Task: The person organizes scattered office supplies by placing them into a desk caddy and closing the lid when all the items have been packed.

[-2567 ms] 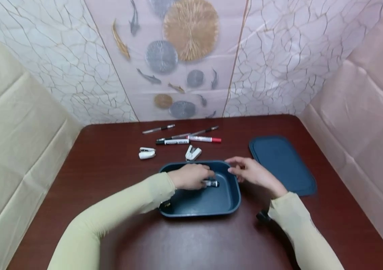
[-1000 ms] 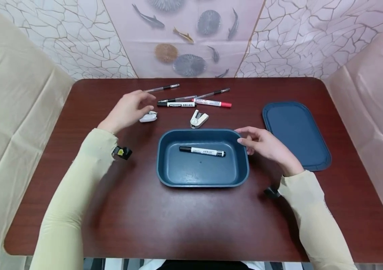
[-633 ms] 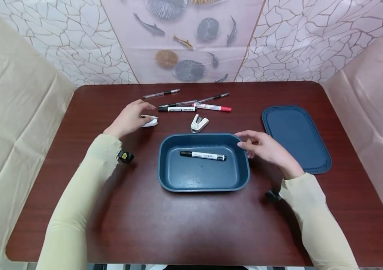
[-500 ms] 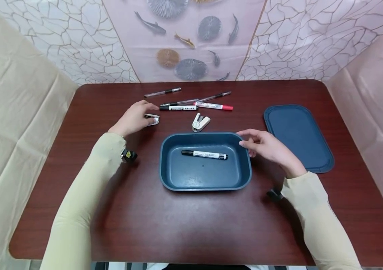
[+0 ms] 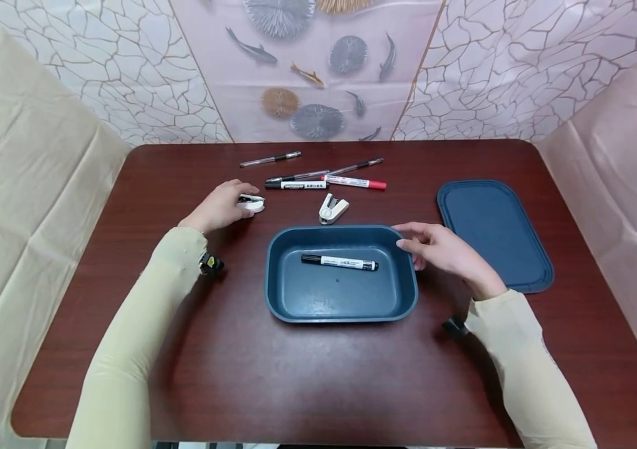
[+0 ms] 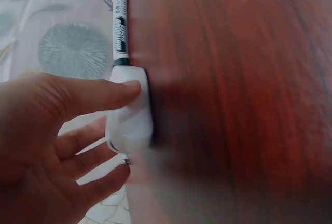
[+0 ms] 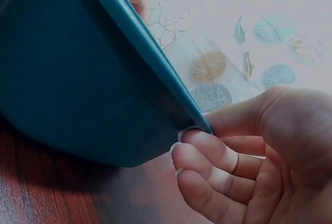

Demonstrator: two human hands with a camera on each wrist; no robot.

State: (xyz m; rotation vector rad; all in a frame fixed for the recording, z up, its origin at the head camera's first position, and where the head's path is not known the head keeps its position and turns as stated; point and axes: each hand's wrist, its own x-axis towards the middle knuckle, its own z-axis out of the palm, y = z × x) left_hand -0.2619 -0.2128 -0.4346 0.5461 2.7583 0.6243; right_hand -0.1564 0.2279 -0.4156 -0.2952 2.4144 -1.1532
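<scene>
At the left of the table, my left hand point(image 5: 220, 207) grips a small white stapler point(image 5: 250, 204) between thumb and fingers. In the left wrist view the thumb point(image 6: 122, 93) lies across the stapler's white body point(image 6: 129, 123), and the other fingers are behind it. My right hand point(image 5: 442, 252) pinches the far right corner of a dark blue box point(image 5: 341, 319); the right wrist view shows its rim point(image 7: 150, 47) between thumb and fingers. Inside the box lies a black-capped white marker point(image 5: 346, 262). A second white stapler point(image 5: 333, 209) lies just behind the box, its arms spread.
Behind the staplers lie a black marker point(image 5: 298, 185), a red-capped marker point(image 5: 354, 182) and several clear pens, one pen point(image 5: 270, 159) farthest back. A flat blue lid point(image 5: 495, 237) rests on the right of the brown table point(image 5: 318, 386). Cloth-covered walls stand around the table.
My left hand has left the box, where the black-capped marker now lies, moved to the left-hand stapler and taken hold of it. My right hand stays at the box's corner. The head view has tilted downward.
</scene>
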